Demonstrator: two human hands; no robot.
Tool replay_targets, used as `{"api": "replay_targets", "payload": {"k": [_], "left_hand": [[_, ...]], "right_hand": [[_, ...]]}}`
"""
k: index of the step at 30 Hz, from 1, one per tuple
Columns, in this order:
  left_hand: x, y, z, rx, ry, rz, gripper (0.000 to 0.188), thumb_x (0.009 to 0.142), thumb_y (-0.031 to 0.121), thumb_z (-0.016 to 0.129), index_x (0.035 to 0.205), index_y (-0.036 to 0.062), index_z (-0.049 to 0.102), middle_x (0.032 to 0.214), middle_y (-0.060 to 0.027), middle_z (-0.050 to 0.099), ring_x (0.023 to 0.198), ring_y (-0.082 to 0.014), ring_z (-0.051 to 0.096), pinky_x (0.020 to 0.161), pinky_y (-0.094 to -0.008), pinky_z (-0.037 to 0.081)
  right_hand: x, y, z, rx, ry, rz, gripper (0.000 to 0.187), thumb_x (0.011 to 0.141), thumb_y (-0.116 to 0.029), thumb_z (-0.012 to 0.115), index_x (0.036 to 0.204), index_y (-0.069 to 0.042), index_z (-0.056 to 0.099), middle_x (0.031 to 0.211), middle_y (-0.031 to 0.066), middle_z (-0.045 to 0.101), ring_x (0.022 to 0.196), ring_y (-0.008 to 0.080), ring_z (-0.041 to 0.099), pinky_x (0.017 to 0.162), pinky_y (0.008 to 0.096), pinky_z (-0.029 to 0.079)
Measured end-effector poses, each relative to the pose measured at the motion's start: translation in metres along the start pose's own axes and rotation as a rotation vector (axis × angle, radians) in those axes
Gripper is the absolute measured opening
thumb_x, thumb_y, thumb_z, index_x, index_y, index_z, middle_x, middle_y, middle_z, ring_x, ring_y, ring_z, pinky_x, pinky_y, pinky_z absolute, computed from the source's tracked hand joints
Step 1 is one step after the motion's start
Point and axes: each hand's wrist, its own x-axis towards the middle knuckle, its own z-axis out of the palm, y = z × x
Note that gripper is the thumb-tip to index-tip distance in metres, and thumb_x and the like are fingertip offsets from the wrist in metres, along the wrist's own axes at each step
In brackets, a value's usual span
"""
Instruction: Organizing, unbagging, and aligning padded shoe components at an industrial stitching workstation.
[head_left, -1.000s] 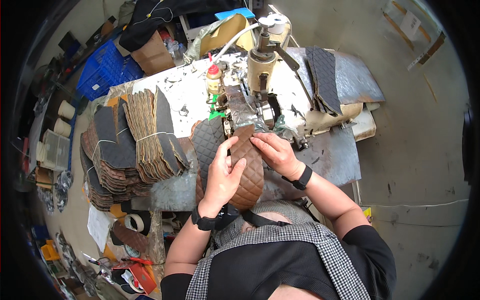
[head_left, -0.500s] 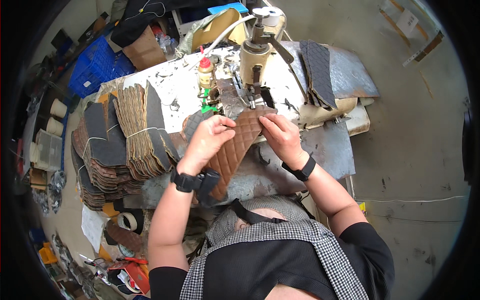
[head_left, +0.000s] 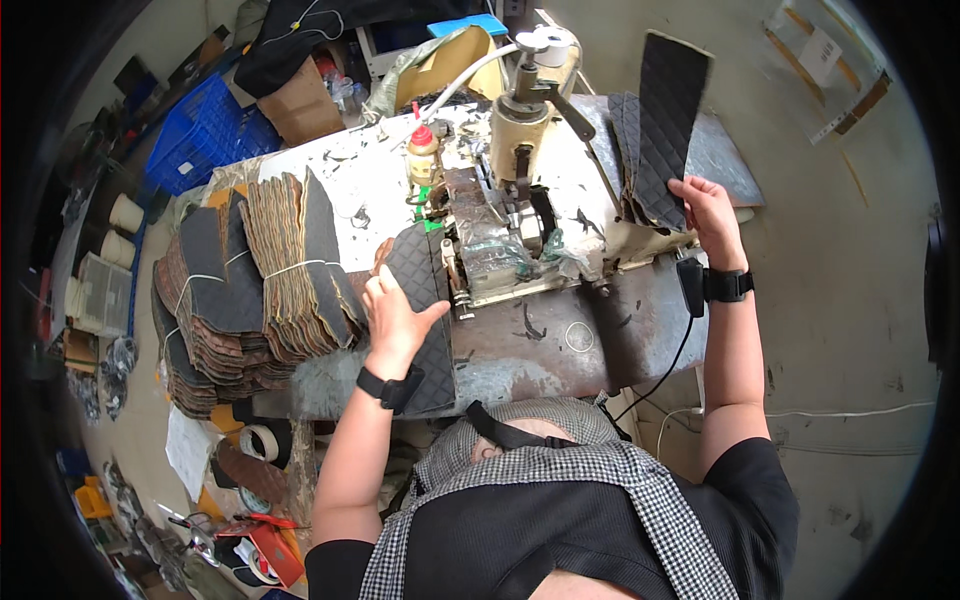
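Head view, from the left: a blue crate stands behind stacks of cut pieces, which are bound with pale string and piled in layers. Just right of them, the left hand is over a dark quilted piece, its thumb spread well away from the fingers; whether the fingertips touch the piece, I cannot tell. Beyond it, a bottle with a red cap stands on the white tabletop. Next comes the machine, with a bare metal plate in front of it. At the right, the right hand has its thumb and fingers together, pinching the edge of a black quilted panel. That panel rises upright, slightly tilted, and overlaps a dark quilted stack beside the machine; contact between the two is unclear.
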Motion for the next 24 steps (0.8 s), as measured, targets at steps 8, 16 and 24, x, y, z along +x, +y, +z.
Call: {"api": "replay_targets", "payload": {"k": [8, 16, 24], "left_hand": [[-0.004, -0.003, 0.003, -0.091, 0.063, -0.089, 0.103, 0.06, 0.022, 0.086, 0.136, -0.0081, 0.024, 0.116, -0.0253, 0.047, 0.109, -0.041, 0.048, 0.096, -0.043, 0.042], [-0.011, 0.005, 0.011, 0.023, 0.013, 0.006, 0.076, 0.06, 0.02, 0.087, 0.113, -0.0061, 0.039, 0.11, -0.0283, 0.056, 0.102, -0.0423, 0.056, 0.089, -0.0434, 0.048], [-0.009, 0.007, -0.011, -0.943, -0.068, -0.068, 0.042, 0.077, 0.011, 0.069, 0.113, -0.003, 0.052, 0.091, -0.01, 0.067, 0.083, -0.0253, 0.066, 0.074, -0.0343, 0.051]], "right_hand": [[-0.019, 0.005, 0.01, -0.469, 0.415, -0.524, 0.027, 0.082, -0.017, 0.07, 0.103, -0.001, 0.062, 0.08, 0.0046, 0.062, 0.065, 0.0104, 0.054, 0.06, 0.0249, 0.044], [-0.081, -0.02, 0.095, -0.389, 0.099, -0.828, 0.008, 0.08, 0.0, 0.065, 0.087, -0.002, 0.062, 0.079, 0.0065, 0.057, 0.054, 0.0117, 0.048, 0.048, 0.0251, 0.039], [-0.144, -0.004, 0.175, -0.305, -0.799, -0.71, 0.086, 0.071, -0.037, 0.081, 0.136, 0.001, 0.038, 0.118, 0.019, 0.056, 0.1, 0.0299, 0.062, 0.084, 0.0377, 0.052]]}}
